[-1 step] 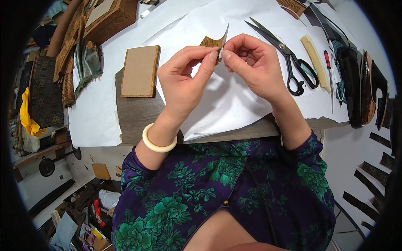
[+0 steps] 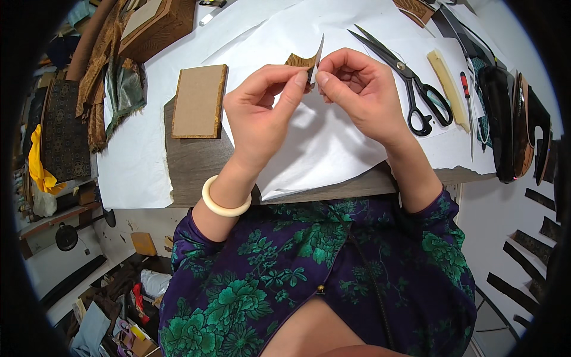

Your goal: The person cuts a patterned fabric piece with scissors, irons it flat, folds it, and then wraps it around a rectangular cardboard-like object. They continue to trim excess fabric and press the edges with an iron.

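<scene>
Above the white paper (image 2: 333, 160), both hands meet over a small piece of gold-brown patterned fabric (image 2: 299, 60), whose pale backing curls up to a point. My left hand (image 2: 262, 107), with a cream bangle on its wrist, pinches the piece between thumb and forefinger. From the other side, my right hand (image 2: 363, 92) grips the pale edge with thumb and forefinger, its other fingers curled in. Fingertips hide the part between them. Left of my left hand lies a flat beige board (image 2: 199, 102) edged in brown fabric. Black-handled scissors (image 2: 404, 69) lie right of my right hand.
A cream-coloured strip (image 2: 445, 86) and a red-and-black-handled pointed tool (image 2: 466, 89) lie beyond the scissors. A brown patterned box (image 2: 160, 33) stands at the back left, beside draped fabrics (image 2: 98, 71). Dark, glossy curved items (image 2: 499, 119) line the right edge.
</scene>
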`<state>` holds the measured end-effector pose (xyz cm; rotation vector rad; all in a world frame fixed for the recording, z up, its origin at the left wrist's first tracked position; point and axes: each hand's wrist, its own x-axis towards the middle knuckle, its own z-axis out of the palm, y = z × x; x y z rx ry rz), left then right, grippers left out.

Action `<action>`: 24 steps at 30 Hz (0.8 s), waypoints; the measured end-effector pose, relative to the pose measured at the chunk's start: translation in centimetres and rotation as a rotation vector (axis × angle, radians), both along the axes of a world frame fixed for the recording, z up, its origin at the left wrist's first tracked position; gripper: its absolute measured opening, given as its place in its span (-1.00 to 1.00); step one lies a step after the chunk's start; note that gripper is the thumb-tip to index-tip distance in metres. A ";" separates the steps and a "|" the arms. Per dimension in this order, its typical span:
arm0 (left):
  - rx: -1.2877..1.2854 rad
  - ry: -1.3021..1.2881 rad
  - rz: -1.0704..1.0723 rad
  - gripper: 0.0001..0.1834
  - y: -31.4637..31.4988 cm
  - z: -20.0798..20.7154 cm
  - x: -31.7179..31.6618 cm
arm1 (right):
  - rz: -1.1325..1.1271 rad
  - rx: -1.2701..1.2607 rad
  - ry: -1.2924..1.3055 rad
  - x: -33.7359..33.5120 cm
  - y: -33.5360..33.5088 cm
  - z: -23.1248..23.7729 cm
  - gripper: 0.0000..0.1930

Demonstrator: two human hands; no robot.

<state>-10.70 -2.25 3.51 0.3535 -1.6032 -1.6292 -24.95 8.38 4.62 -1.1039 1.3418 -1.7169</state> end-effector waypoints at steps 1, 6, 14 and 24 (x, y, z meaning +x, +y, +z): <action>0.086 -0.001 -0.013 -0.85 0.0 0.1 0.1 | 0.012 0.017 -0.041 -0.1 0.0 0.0 -0.88; 0.424 0.038 -0.128 -0.83 -1.2 0.2 0.3 | 0.046 0.037 -0.140 -0.8 0.1 0.3 -0.89; 0.687 0.086 -0.201 -0.78 -2.9 -0.2 0.8 | 0.016 0.008 -0.222 -1.5 0.0 -0.1 -0.86; 0.850 0.295 -0.186 -0.73 -4.1 0.5 0.5 | -0.133 -0.008 -0.317 -1.8 -0.4 -0.6 -0.89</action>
